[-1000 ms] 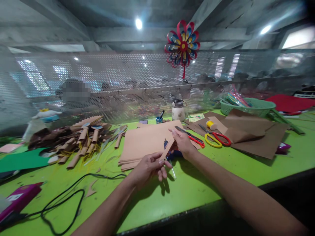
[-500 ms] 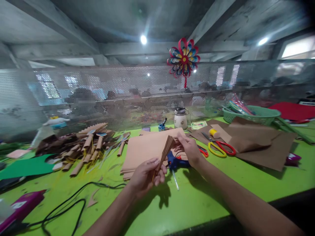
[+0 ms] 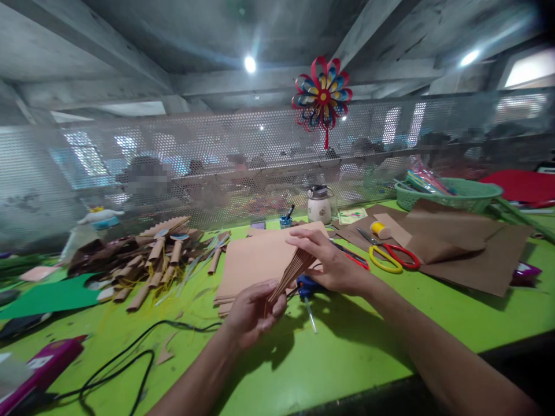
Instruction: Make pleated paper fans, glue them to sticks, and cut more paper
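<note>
Between my hands is a pleated brown paper fan [image 3: 293, 271], its folds pressed narrow at the lower end. My left hand [image 3: 255, 309] pinches that lower end between thumb and fingers. Curled over the upper end, my right hand [image 3: 327, 261] grips the folds with its fingers and thumb. A stack of light brown paper sheets [image 3: 247, 263] lies just behind the fan. Under my right hand rests a blue glue gun [image 3: 307, 284], partly hidden, with a clear glue stick [image 3: 311, 316] on the table beside it.
Right of my hands lie red and yellow-handled scissors [image 3: 392, 258], a yellow thread spool [image 3: 380, 230] and dark brown paper [image 3: 472, 260]. Rolled paper tubes [image 3: 151, 271] are heaped at left. A black cord [image 3: 145, 341] crosses the front left. A jar [image 3: 318, 207] stands behind.
My right hand has moved down over the fan's upper end and closed round it. The fan has tilted lower to the right, and my left hand keeps its pinch.
</note>
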A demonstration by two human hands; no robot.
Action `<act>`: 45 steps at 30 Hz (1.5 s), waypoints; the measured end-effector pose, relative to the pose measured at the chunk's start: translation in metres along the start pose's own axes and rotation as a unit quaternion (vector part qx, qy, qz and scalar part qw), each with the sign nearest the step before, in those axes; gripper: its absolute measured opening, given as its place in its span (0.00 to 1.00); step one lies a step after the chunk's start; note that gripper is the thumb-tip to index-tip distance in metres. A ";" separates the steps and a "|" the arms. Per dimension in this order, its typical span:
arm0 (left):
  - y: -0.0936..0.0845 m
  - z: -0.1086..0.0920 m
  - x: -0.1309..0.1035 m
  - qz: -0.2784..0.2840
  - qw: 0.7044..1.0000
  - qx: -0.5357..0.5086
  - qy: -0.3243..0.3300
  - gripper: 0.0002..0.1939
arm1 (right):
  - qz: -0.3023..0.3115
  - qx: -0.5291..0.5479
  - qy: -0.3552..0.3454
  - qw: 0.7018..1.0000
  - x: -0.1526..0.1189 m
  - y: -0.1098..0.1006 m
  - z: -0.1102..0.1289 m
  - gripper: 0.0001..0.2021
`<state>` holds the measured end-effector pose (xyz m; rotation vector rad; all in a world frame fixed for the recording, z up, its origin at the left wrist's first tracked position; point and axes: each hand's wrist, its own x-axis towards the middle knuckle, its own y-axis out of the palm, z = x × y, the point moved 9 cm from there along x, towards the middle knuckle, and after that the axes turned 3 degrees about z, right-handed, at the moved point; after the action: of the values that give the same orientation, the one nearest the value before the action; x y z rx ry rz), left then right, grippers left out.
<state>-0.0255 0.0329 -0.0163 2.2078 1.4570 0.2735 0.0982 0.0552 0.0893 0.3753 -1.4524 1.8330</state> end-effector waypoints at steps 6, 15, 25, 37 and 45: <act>-0.006 0.005 0.002 0.004 1.000 -0.007 -0.026 0.13 | 0.010 0.022 0.012 1.000 -0.002 -0.001 -0.006 0.21; -0.017 -0.004 0.002 -0.062 0.998 0.000 -0.009 0.15 | 0.041 0.039 0.016 0.998 -0.003 0.009 -0.009 0.21; -0.013 -0.006 0.001 -0.031 0.997 0.064 -0.029 0.24 | 0.097 -0.010 0.040 0.994 -0.004 0.030 -0.013 0.15; -0.014 -0.014 -0.004 0.002 0.985 0.172 -0.027 0.24 | 0.184 -0.033 0.079 0.979 -0.011 0.048 -0.023 0.18; -0.010 -0.013 -0.003 0.013 0.961 0.273 -0.035 0.19 | 0.228 -0.031 0.098 0.968 -0.022 0.063 -0.034 0.21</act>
<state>-0.0402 0.0366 -0.0095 2.6285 1.6054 -0.2304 0.0760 0.0740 0.0205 -0.1876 -1.5400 2.1014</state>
